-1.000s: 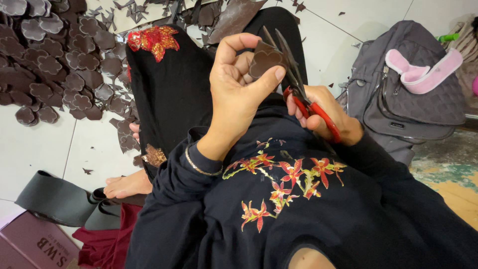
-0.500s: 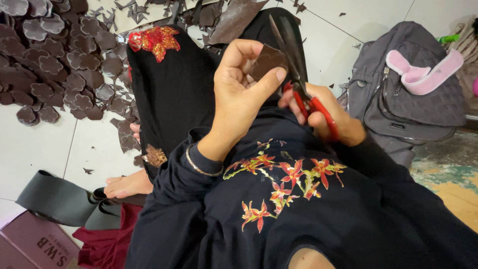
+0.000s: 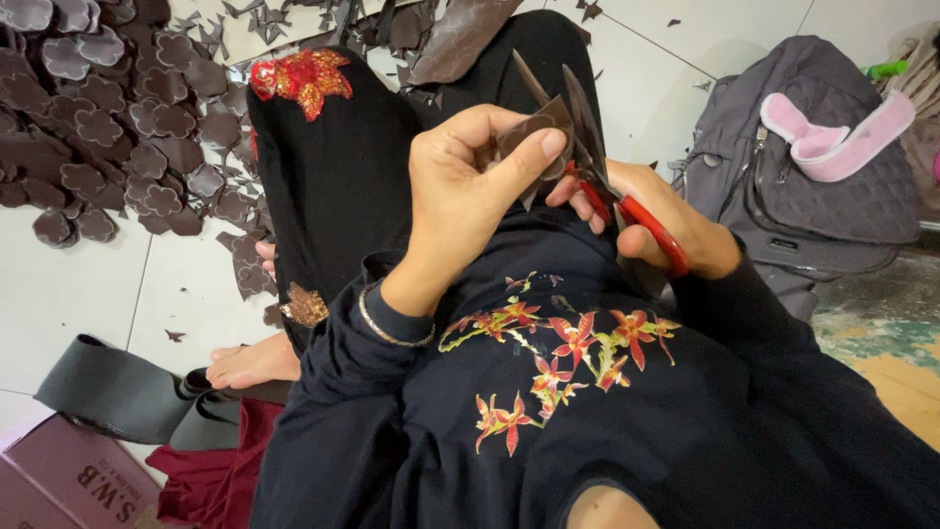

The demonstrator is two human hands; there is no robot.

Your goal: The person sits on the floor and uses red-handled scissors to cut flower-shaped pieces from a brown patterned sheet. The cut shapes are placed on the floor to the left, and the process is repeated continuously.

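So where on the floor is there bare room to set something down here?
Bare white tile lies at lower left, between the pile of brown cut shapes, the grey strap and the bare foot. Another patch lies between the knee and the grey backpack. The top edge is crowded with brown scraps.

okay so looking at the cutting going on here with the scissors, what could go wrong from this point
1. The left hand pinches the small brown piece right beside the open scissors in the right hand; the thumb could get nicked.
2. The piece is small and mostly covered by fingers, so the cut line is hard to see and may wander.
3. Cutting happens over the lap, so offcuts likely drop onto the black clothing and the scraps on the floor tiles.
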